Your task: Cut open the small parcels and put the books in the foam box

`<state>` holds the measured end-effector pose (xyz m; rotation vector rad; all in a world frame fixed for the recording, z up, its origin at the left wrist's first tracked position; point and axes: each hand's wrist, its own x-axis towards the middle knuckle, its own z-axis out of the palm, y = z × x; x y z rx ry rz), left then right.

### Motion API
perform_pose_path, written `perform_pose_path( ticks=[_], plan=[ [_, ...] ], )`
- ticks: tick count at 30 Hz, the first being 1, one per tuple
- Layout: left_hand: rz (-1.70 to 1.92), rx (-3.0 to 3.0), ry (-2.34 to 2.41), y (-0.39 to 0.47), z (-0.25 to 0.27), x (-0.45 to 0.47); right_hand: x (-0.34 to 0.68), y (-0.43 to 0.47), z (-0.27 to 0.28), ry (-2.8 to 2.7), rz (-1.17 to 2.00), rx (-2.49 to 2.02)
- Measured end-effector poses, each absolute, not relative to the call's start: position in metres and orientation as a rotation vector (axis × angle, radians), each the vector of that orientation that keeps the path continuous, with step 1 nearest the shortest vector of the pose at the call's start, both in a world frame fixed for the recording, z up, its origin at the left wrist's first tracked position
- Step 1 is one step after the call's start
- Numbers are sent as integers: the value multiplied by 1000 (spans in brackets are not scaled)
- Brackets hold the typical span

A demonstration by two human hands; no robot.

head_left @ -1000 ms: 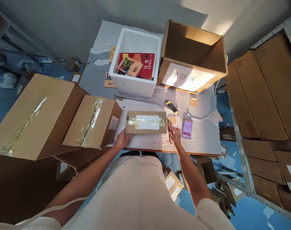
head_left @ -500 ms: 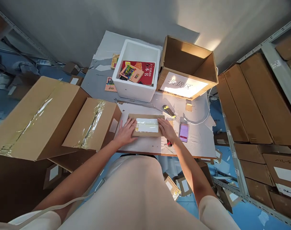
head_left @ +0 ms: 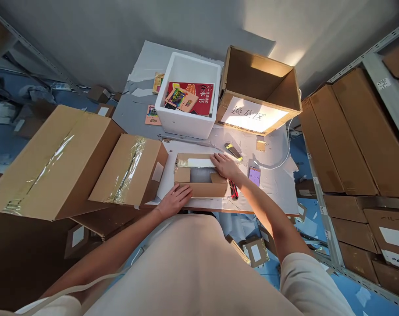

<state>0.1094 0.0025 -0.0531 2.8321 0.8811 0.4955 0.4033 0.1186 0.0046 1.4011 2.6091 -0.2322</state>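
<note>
On the table (head_left: 275, 193), the opened carton (head_left: 182, 174), presumably light and stiff but crushable, is best gripped low at both ends, its near flap (head_left: 208, 190) being touched by the left hand (head_left: 173, 202), its far flap (head_left: 197, 162) by the right hand (head_left: 227, 167), fingers extended, any pinch indiscernible

The right hand (head_left: 225, 166) covers the right end of the far flap and part of its white label (head_left: 199, 163); the left hand (head_left: 175, 201) hides the left end of the near flap (head_left: 208, 190); the phone's (head_left: 254, 176) screen text is too small to read; the left edge crops a large carton (head_left: 51, 162); the right edge crops shelved boxes (head_left: 388, 219).
</note>
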Motion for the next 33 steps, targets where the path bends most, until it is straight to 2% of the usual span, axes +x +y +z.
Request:
perform_pose_path(
  ticks=[2,5,7,9,10,12,15,17,21,26,30,33],
  plan=[
    [439,2683,973,3,-52,113,408,128,2,2626,-439,1578],
    [388,2434,1252,16,-42,123,413,146,-5,2529,-619,2099],
    [293,2354,1374,31,-32,130,412,154,-10,2356,-512,2433],
    [172,2428,1310,49,-22,135,408,152,-14,2286,-286,2520],
    [111,2494,1241,59,-18,137,405,148,-15,2365,-197,2410],
    [-16,2606,1104,80,-11,141,399,135,-15,2658,-157,1910],
    [-255,2639,984,108,-6,144,389,114,-12,2846,-370,1085],
    [-321,2653,924,119,0,144,385,104,-7,2779,-512,895],
    [-164,2760,956,115,20,133,394,94,11,2660,-587,1021],
    [-144,2739,1320,82,39,115,427,72,32,2629,-295,1211],
    [-217,2695,1544,61,28,115,427,60,35,2560,-75,1220],
    [-250,2606,1575,49,11,120,386,76,28,2580,-91,1136]
  ],
)
